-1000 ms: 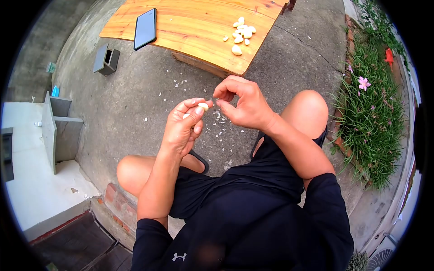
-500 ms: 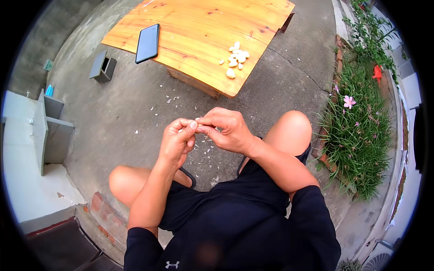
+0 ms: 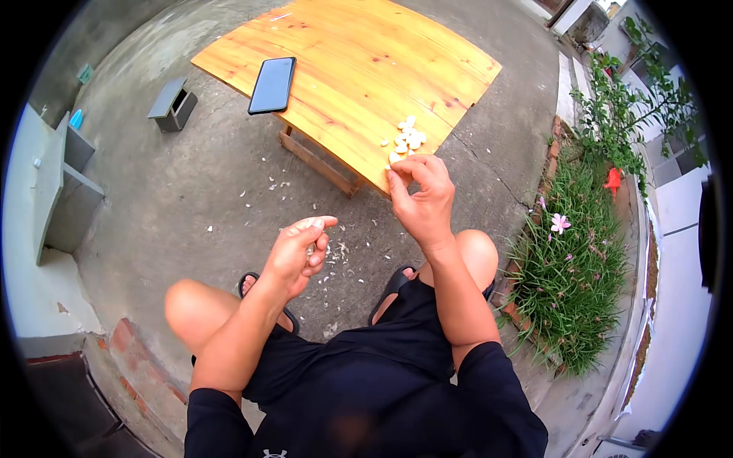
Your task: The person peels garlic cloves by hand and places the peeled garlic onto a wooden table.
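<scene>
Over the near corner of the wooden table [image 3: 343, 69], my right hand [image 3: 422, 200] has its thumb and forefinger pinched. A small pale bit of a garlic clove [image 3: 388, 167] shows at those fingertips. Just beyond them lies a loose pile of peeled garlic cloves [image 3: 413, 140]. My left hand [image 3: 294, 252] is held above the ground between my knees, its fingers curled and the thumb laid along the forefinger. Something pale shows among its curled fingers, too small to name.
A dark-framed phone [image 3: 272, 85] lies at the table's left edge. White scraps of skin [image 3: 336, 252] litter the concrete between my feet. A small grey box-like stool [image 3: 174, 104] stands at left. On the right, a brick-edged bed holds grassy plants [image 3: 573, 267] with pink flowers.
My hands were together at the fingertips and are now apart. The right hand has moved forward to the table corner beside the cloves; the left stays over the ground. The view has shifted slightly.
</scene>
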Demonstrator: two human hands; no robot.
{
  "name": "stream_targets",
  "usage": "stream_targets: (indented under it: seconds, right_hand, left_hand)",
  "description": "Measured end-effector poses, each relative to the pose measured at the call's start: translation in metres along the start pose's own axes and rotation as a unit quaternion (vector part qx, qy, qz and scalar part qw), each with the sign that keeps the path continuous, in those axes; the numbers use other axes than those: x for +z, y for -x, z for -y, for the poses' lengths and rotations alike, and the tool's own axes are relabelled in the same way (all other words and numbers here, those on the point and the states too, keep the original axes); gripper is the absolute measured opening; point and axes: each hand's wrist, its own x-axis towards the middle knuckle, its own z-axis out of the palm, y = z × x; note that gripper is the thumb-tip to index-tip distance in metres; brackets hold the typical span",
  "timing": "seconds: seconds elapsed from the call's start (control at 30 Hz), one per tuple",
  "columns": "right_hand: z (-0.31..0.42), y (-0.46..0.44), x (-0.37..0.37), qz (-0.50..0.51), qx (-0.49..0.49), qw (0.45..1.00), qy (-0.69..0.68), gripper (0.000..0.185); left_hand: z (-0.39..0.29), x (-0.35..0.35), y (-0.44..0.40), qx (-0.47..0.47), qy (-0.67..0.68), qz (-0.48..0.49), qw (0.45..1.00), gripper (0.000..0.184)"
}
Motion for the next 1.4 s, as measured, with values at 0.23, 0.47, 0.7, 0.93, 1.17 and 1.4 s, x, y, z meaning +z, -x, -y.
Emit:
stream_targets:
  seconds: [0.23,0.47,0.7,0.93,1.17,1.4]
  right_hand:
    - [-0.018,-0.03,0.021,-0.02,0.027,0.999,0.032,0.013]
    - [-0.003,-0.03,0.014,-0.017,0.077,0.996,0.034,0.022]
    - [-0.014,-0.041,0.023,-0.002,0.052,0.995,0.091,0.021]
    - [0.117,-0.022,-0.046,-0.009,0.021,0.882,-0.471,0.043]
    - [0.223,-0.019,-0.108,-0.017,-0.242,0.584,-0.775,0.032]
    - [0.237,-0.015,-0.087,-0.248,-0.374,0.558,-0.698,0.031]
  left_hand:
    - [0.009,-0.009,-0.008,-0.016,0.078,0.035,0.996,0.024]
    - [0.014,-0.018,-0.014,-0.043,0.178,0.021,0.983,0.023]
    - [-0.001,-0.001,-0.001,-0.042,0.261,0.125,0.956,0.04]
    - [-0.006,0.0,-0.001,-0.019,0.319,0.195,0.927,0.051]
    - [-0.001,-0.01,-0.012,0.001,0.346,0.265,0.9,0.056]
    - [-0.008,0.002,-0.003,0.046,0.365,0.211,0.906,0.055]
